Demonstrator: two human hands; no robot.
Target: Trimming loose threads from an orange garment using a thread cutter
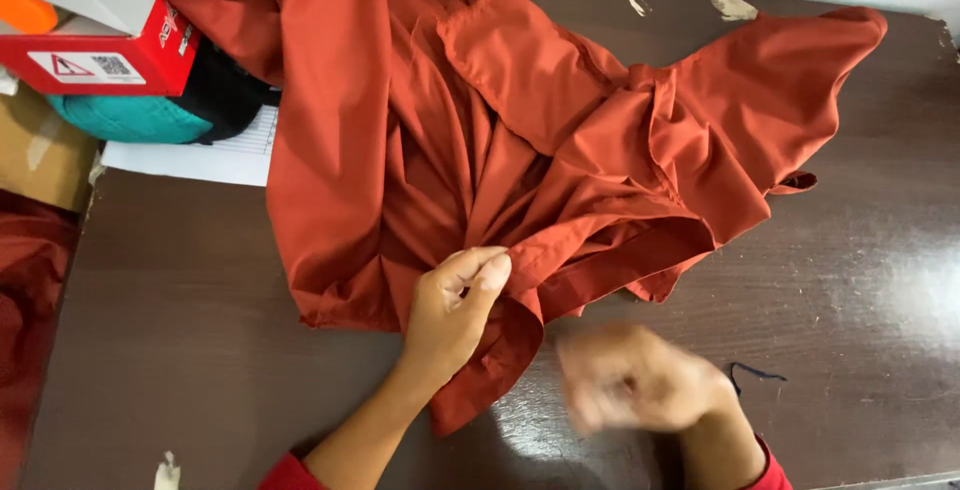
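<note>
Two hands noted: my left hand (pixel 455 310) pinches the rust-red garment (pixel 480 140) heaped on the dark table (pixel 180 280); right hand (pixel 635 380) blurred, grip indeterminate. Risk: fold slipping from my pinch.

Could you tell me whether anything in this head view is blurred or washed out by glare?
Head view: the right hand is smeared by motion blur, so its grip is unreadable; the left hand and the garment are sharp; soft glare patches lie on the table at right and near the bottom edge.
</note>
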